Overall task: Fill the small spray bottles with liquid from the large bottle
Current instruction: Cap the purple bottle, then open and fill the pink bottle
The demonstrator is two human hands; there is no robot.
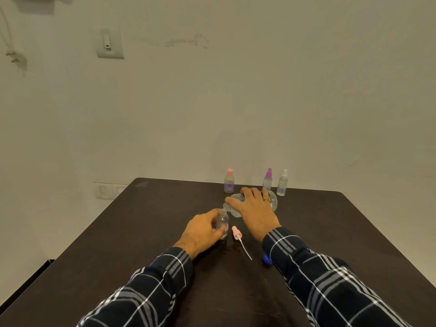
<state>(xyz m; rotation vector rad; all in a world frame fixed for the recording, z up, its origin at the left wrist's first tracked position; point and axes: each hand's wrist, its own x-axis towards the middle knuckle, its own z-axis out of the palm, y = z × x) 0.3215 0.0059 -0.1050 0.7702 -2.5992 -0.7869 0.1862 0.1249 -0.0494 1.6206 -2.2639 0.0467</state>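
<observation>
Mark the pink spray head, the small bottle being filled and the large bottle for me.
pink spray head [235, 232], head view, on its pink cap.
small bottle [223, 223], head view, on its clear body.
large bottle [273, 204], head view, on its exposed base end.

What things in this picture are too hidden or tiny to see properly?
Head view only:
- Large bottle: right hand covers most of it.
- Blue thing: mostly hidden behind the right sleeve.
- Liquid level in the small bottle: too tiny, left hand covers part.
</observation>
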